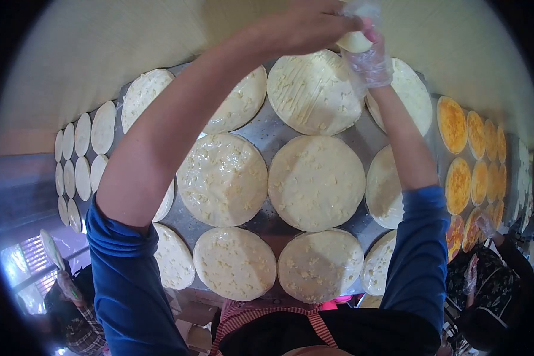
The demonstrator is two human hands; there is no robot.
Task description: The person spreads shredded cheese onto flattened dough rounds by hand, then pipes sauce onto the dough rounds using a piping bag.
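At the far left, a co-worker's hand (68, 285) was at the lower edge of a tilted pale disc (52, 249), with rows of smaller-looking pale rounds (103, 127) beyond it. Next, the person's left arm, its blue sleeve (124, 267) pushed up to the elbow, stretched across the left part of the metal table (270, 124), above glossy, lumpy rounds (222, 178); a dipped elbow or a sagging cuff could, as it seemed, have smeared a wet top. The left hand (314, 24) was at the far middle, its fingers mostly hidden, so whether they were spread or pressed together could not be told. Just below it lay a streaked round (311, 98), the likeliest place for a stray drip or crumb to land. A little to the right, the right hand (371, 62), in a loose clear glove, appeared closed around a pale piece (355, 43), just above that round's far right edge. Slack, slippery film might have let the piece slide, or snagged between the two crowded hands. At the far right, another co-worker's hand (486, 225) was beside browned rounds (454, 126); those stood well apart, so a clash there looked unlikely unless the right arm swung wide.
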